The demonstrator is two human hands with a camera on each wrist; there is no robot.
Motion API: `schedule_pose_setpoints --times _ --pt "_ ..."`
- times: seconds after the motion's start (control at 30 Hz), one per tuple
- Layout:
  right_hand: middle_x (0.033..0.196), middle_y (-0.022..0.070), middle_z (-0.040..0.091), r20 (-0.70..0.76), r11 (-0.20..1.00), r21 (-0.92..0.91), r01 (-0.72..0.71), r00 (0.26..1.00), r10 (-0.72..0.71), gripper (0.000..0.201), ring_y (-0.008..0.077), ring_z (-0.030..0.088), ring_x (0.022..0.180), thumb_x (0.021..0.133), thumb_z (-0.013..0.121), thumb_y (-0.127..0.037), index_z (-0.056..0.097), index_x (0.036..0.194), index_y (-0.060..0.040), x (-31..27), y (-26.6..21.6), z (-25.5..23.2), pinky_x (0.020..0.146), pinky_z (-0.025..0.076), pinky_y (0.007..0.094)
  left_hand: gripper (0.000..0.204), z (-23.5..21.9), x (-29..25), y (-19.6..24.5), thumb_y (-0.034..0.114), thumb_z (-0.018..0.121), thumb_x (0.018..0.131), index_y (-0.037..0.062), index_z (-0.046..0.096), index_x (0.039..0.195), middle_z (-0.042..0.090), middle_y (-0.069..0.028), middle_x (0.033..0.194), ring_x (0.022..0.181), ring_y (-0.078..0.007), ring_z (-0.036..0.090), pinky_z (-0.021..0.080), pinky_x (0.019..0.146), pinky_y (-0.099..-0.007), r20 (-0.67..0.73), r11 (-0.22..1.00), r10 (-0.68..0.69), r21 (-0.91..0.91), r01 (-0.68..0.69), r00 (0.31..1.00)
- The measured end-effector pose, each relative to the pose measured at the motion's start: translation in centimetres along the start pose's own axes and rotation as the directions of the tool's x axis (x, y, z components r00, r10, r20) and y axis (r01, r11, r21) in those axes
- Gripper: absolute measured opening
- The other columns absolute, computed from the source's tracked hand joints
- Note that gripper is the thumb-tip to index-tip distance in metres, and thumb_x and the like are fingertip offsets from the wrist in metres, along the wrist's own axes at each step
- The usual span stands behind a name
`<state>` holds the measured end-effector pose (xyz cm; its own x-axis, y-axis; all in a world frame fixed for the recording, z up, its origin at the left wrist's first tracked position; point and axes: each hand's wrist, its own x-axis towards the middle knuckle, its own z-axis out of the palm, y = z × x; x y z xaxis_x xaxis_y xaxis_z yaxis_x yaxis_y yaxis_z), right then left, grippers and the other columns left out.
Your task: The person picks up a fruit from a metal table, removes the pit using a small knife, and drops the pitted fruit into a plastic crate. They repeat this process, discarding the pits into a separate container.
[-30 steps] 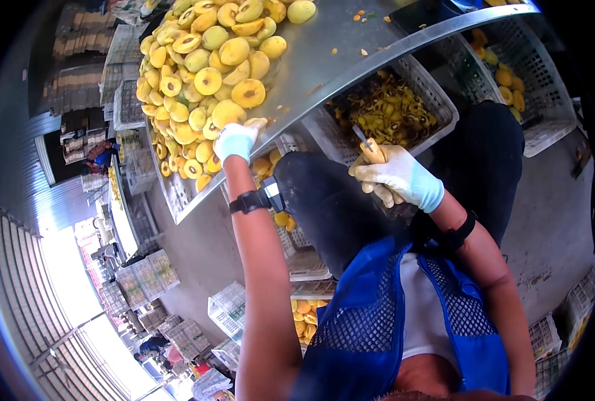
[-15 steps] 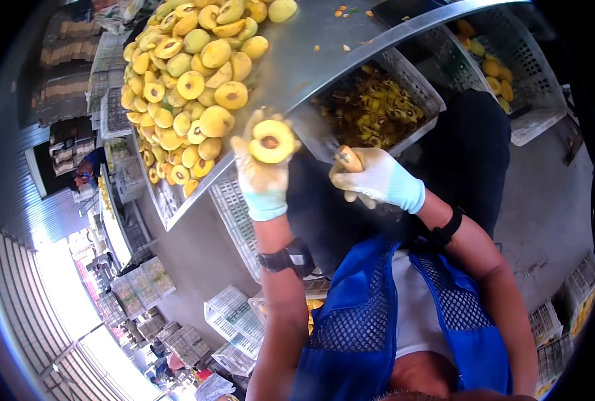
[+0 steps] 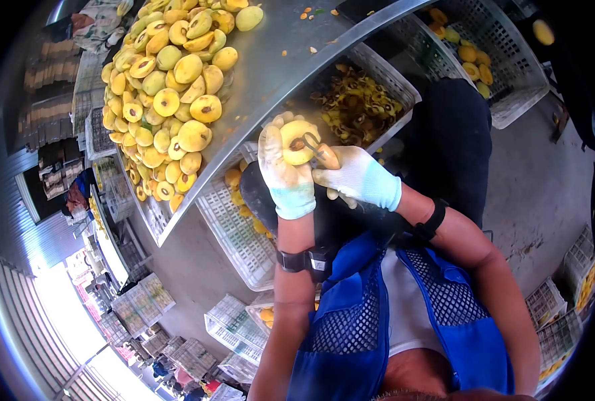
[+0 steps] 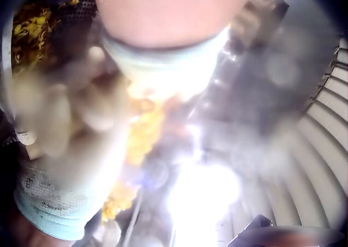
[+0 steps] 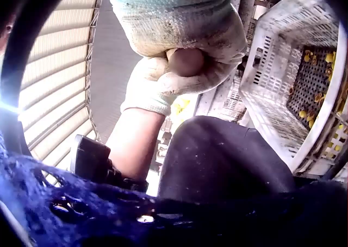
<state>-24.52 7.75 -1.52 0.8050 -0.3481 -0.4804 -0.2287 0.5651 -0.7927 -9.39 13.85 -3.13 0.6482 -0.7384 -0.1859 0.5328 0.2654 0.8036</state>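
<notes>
My gloved left hand (image 3: 286, 167) holds a yellow fruit half (image 3: 296, 148), its cut face and brown pit turned up. The gloved right hand (image 3: 359, 175) grips the orange-brown handle (image 3: 327, 157) of a small tool, whose looped metal end lies at the pit. In the right wrist view the round handle end (image 5: 186, 61) shows inside the curled right hand (image 5: 185, 29), with the left hand (image 5: 148, 86) right behind it. The left wrist view is blurred and glaring; what the fingers hold cannot be made out there.
Yellow fruit halves (image 3: 188, 69) lie heaped on the metal table (image 3: 271, 67). Beneath its edge stands a crate (image 3: 404, 100) of peels and scraps. Another crate (image 3: 511, 107) with fruit is at the upper right, and a white crate (image 3: 234, 244) stands beside the knee.
The left hand has come away from the heap with a fruit half and moved right towards my body. The right hand has moved left, bringing the tool onto the fruit.
</notes>
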Motion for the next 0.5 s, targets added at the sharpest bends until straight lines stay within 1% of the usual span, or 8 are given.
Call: schedule_pose_setpoints --times 0.1,0.2,0.3,0.37,0.4,0.43,0.5 --pt "0.067 0.0044 0.063 0.039 0.998 0.015 -0.062 0.997 0.061 0.022 0.0121 0.053 0.039 0.094 0.067 -0.025 0.061 0.097 -0.0034 0.2 0.3 -0.3 0.034 0.043 0.0276 0.034 0.5 -0.4 -0.7 0.028 0.057 0.108 -0.0005 0.061 0.125 0.066 -0.0157 0.123 0.114 -0.0321 0.065 0.057 0.098 -0.0500 0.005 0.987 0.087 0.134 -0.087 0.996" --pt "0.065 0.0052 0.061 0.127 0.994 0.081 -0.069 0.990 0.059 0.024 0.0135 0.053 0.038 0.093 0.068 -0.023 0.058 0.092 -0.0012 0.2 0.4 -0.9 0.032 0.043 0.0291 0.035 0.8 -0.9 -0.7 0.024 0.058 0.107 -0.0015 0.059 0.131 0.064 -0.0156 0.125 0.117 -0.0313 0.064 0.056 0.101 -0.0468 0.091 0.976 0.111 0.176 -0.125 0.990" --pt "0.063 0.0057 0.059 0.224 0.964 0.220 -0.152 0.969 0.101 0.025 0.0140 0.054 0.038 0.092 0.068 -0.022 0.055 0.088 0.0002 -0.2 0.2 -1.4 0.033 0.044 0.0294 0.039 1.4 -1.7 -1.3 0.023 0.062 0.103 -0.0046 0.059 0.130 0.066 -0.0163 0.122 0.112 -0.0260 0.066 0.056 0.096 -0.0371 0.085 0.940 0.209 0.259 -0.224 0.974" --pt "0.063 0.0063 0.059 0.254 0.947 0.270 -0.176 0.961 0.106 0.025 0.0140 0.053 0.038 0.091 0.068 -0.021 0.056 0.088 0.0004 -0.1 0.4 -1.5 0.033 0.044 0.0294 0.041 0.2 -1.3 -1.7 0.022 0.061 0.104 -0.0032 0.056 0.136 0.064 -0.0156 0.125 0.117 -0.0284 0.064 0.054 0.102 -0.0420 0.174 0.847 0.281 0.419 -0.329 0.944" --pt "0.063 0.0066 0.059 0.270 0.937 0.293 -0.190 0.957 0.110 0.025 0.0140 0.053 0.038 0.091 0.068 -0.021 0.056 0.088 0.0005 -0.1 0.6 -1.4 0.034 0.044 0.0294 0.042 0.1 -1.3 -1.6 0.022 0.061 0.104 -0.0027 0.056 0.137 0.064 -0.0154 0.126 0.118 -0.0291 0.064 0.054 0.104 -0.0437 0.185 0.843 0.271 0.428 -0.326 0.945" --pt "0.063 0.0064 0.059 0.222 0.956 0.242 -0.166 0.969 0.113 0.025 0.0140 0.053 0.037 0.091 0.068 -0.021 0.057 0.089 0.0005 -0.1 0.7 -1.2 0.034 0.044 0.0292 0.042 0.2 -1.3 -1.4 0.023 0.061 0.104 -0.0022 0.055 0.138 0.063 -0.0153 0.127 0.120 -0.0298 0.063 0.053 0.105 -0.0454 0.197 0.839 0.261 0.437 -0.323 0.945" --pt "0.062 0.0060 0.059 0.124 0.984 0.129 -0.123 0.986 0.107 0.024 0.0140 0.052 0.037 0.091 0.068 -0.021 0.058 0.090 0.0005 -0.1 0.7 -0.7 0.035 0.044 0.0288 0.044 0.7 -1.4 -0.9 0.024 0.062 0.104 -0.0016 0.055 0.139 0.063 -0.0153 0.128 0.120 -0.0302 0.063 0.053 0.106 -0.0473 0.162 0.925 0.162 0.320 -0.207 0.973"
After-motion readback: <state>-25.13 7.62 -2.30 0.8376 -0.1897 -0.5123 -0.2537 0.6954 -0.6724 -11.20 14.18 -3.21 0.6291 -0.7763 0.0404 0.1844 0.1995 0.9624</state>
